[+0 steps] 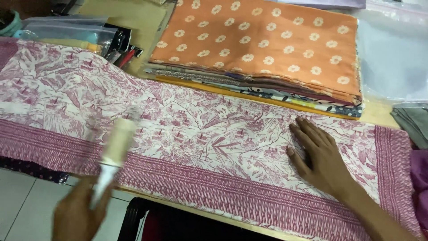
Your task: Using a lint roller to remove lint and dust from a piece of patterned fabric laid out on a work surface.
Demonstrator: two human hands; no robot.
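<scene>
A long white cloth with a maroon printed pattern and striped border (200, 134) lies spread across the table. My right hand (318, 154) rests flat on it at the right, fingers spread and pointing up-left. My left hand (78, 214) at the lower left grips the handle of a white lint roller (117, 143), blurred by motion, whose roll lies over the cloth's striped border.
A stack of folded fabrics topped by an orange cloth with white flowers (263, 44) sits behind the spread cloth. Clear plastic bags (392, 53) lie at the right and back left (67, 29). Grey and purple fabric (414, 125) sits at the right edge. White floor tiles (22, 205) show below.
</scene>
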